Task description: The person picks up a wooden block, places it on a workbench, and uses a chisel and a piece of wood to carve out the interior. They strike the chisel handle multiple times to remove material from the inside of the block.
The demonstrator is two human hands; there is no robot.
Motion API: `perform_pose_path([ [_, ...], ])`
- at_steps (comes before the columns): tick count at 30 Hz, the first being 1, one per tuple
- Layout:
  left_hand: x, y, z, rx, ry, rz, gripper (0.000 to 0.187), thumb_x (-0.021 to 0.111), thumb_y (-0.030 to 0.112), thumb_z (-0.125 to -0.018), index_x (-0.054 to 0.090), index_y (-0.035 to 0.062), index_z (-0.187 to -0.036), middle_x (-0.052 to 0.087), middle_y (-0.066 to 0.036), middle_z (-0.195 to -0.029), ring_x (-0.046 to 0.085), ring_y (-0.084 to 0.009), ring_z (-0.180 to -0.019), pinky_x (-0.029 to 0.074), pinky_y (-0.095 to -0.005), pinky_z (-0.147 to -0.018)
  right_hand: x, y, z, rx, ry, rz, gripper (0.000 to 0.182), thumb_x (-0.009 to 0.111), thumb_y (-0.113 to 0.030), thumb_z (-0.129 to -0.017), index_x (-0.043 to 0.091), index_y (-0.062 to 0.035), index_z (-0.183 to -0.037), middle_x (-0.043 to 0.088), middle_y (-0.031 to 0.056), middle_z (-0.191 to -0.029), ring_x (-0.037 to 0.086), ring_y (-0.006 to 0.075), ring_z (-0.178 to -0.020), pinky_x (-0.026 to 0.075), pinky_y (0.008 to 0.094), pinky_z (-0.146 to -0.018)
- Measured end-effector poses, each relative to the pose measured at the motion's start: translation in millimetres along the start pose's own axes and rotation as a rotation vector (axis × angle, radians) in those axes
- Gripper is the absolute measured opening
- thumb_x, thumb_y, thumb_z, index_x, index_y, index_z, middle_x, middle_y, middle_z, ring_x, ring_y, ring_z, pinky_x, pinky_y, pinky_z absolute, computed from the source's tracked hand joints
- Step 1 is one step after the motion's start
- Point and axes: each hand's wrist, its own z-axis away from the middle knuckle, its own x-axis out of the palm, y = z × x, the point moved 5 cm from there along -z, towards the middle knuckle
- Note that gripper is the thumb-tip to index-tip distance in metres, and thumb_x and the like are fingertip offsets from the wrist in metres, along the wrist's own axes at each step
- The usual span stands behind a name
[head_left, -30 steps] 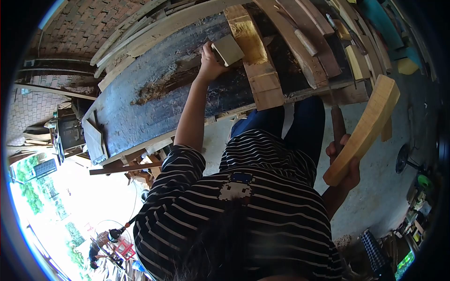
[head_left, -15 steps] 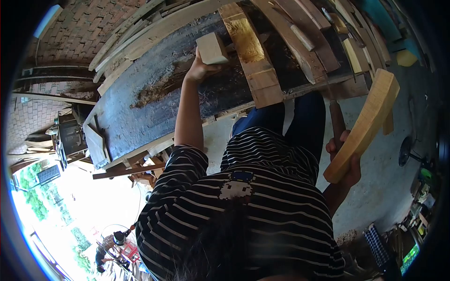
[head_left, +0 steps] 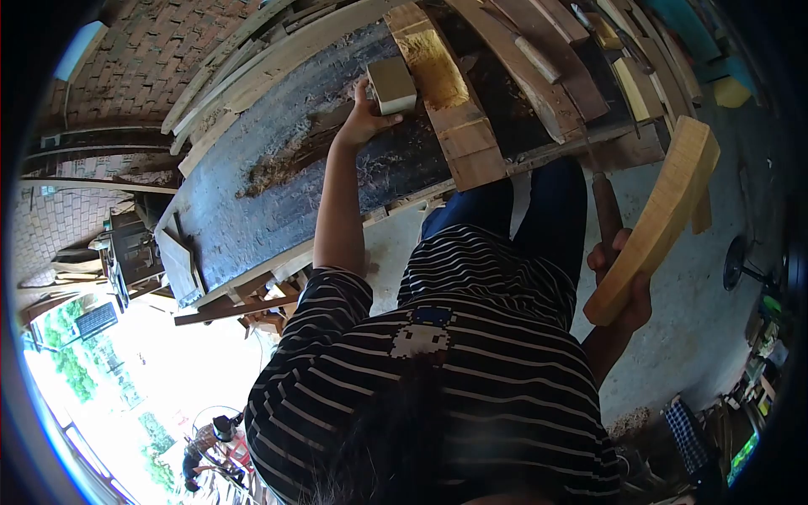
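My left hand [head_left: 364,124] grips a squared wooden block [head_left: 392,87] above the dark workbench, its fingers along the left side and the thumb below. Just right of the block, a plank with a hollowed, yellowish recess [head_left: 461,105] lies across the bench, its near end over the edge by my legs. My right hand [head_left: 627,290], out to the right over the floor, is closed around a thick, faceted wooden bar [head_left: 656,219] and a tool with a brown wooden handle [head_left: 607,206], which looks like a chisel. The bar hides part of that hand.
Long boards, offcuts and a wooden-handled tool [head_left: 539,59] lie on the right of the workbench [head_left: 244,215]. More timber lines its far edge by a brick wall [head_left: 177,59]. A black fan [head_left: 741,263] stands at right. Another person [head_left: 198,459] is at lower left.
My left hand has turned the wooden block and moved it slightly right, closer to the hollowed plank. My right hand keeps the bar and the handled tool in nearly the same place.
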Motion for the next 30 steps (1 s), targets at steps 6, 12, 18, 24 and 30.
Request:
perform_pose_path([
  [6, 6.3, -8.5, -10.4, -0.058, 0.119, -0.219, 0.103, 0.082, 0.003, -0.065, 0.009, 0.0112, -0.137, 0.05, -0.017, -0.121, 0.051, -0.0244, -0.112, 0.043, -0.0336, -0.093, 0.6, 0.7, 0.4, 0.006, 0.015, 0.04, 0.072, 0.056, -0.038, -0.078, 0.03, 0.0037, -0.13, 0.039, 0.0136, -0.104, 0.045, 0.0247, -0.083, 0.038, 0.0372, -0.071],
  [12, 7.3, -5.1, -8.4, 0.038, 0.072, -0.152, 0.104, 0.081, 0.005, -0.067, 0.006, 0.012, -0.139, 0.049, -0.016, -0.124, 0.05, -0.0246, -0.113, 0.042, -0.0342, -0.095, -1.5, 1.4, 0.3, 0.008, 0.009, 0.051, 0.071, 0.055, -0.038, -0.079, 0.029, 0.0043, -0.13, 0.04, 0.014, -0.104, 0.045, 0.025, -0.082, 0.038, 0.0374, -0.072],
  [18, 15.3, 4.7, -5.5, 0.085, 0.032, -0.047, 0.103, 0.084, 0.009, -0.065, 0.013, 0.0113, -0.139, 0.047, -0.014, -0.124, 0.047, -0.0242, -0.116, 0.041, -0.036, -0.097, -0.2, 2.0, 0.7, 0.009, -0.015, 0.028, 0.068, 0.054, -0.036, -0.08, 0.03, 0.0041, -0.13, 0.04, 0.0142, -0.105, 0.046, 0.0254, -0.083, 0.038, 0.0375, -0.072],
  [24, -3.3, -9.9, -8.1, 0.085, 0.048, -0.074, 0.094, 0.082, 0.007, -0.066, 0.022, 0.01, -0.137, 0.048, -0.013, -0.122, 0.048, -0.0243, -0.115, 0.043, -0.036, -0.095, 0.6, 2.4, 1.8, 0.01, -0.029, 0.031, 0.065, 0.053, -0.035, -0.081, 0.032, 0.0036, -0.129, 0.041, 0.0136, -0.104, 0.047, 0.0248, -0.082, 0.039, 0.0372, -0.073],
  [30, -20.8, -8.2, 8.8, -0.09, -0.046, -0.126, 0.091, 0.077, -0.002, -0.067, 0.02, 0.0051, -0.137, 0.045, -0.009, -0.125, 0.045, -0.0224, -0.117, 0.044, -0.0369, -0.095, -2.0, -3.3, 4.1, -0.002, -0.028, 0.022, 0.061, 0.05, -0.034, -0.084, 0.032, 0.0031, -0.129, 0.042, 0.0127, -0.105, 0.047, 0.0249, -0.082, 0.04, 0.0371, -0.073],
])
